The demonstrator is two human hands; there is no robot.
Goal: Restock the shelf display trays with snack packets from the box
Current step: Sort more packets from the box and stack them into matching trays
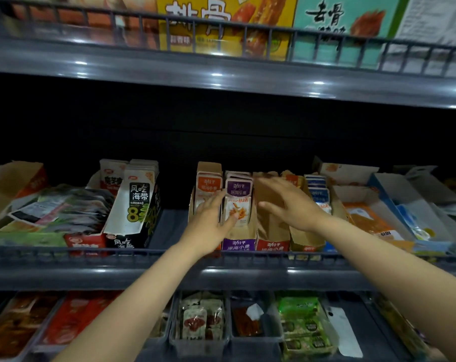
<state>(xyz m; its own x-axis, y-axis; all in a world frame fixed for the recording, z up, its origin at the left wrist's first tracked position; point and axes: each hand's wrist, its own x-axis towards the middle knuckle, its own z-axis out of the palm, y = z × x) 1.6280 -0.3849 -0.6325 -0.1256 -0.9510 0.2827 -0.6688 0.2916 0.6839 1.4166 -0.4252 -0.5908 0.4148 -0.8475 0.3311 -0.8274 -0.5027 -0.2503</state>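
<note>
Head view, nearest first: the lower shelf point(258, 354) runs along the bottom edge, with a clear bin point(198, 343) of small packets just left of its middle. Both bare forearms reach over it to the middle shelf point(221, 276), whose low front rail point(91, 253) fences the display trays.

At the middle of that front edge the narrow trays stand side by side, touching. The left hand point(208, 226) lies flat with its fingers straight on the orange packets point(208, 185) in the orange tray point(207, 167). Its thumb reaches across to the front purple packet point(238, 205), which stands upright in the purple tray point(238, 244).

Just to the right, the right hand point(292, 205) hovers with its fingers spread and holds nothing, above the brown tray point(270, 226), whose cardboard floor shows bare. Blue packets point(316, 189) stand beyond that hand, towards the right end.

Left of the orange tray a strip of bare shelf floor point(172, 226) lies open as far as the black-and-white seaweed box point(136, 202).

Behind the trays the space is dark and open up to the underside of the upper shelf point(221, 74), which carries large printed cartons point(221, 22).
</note>
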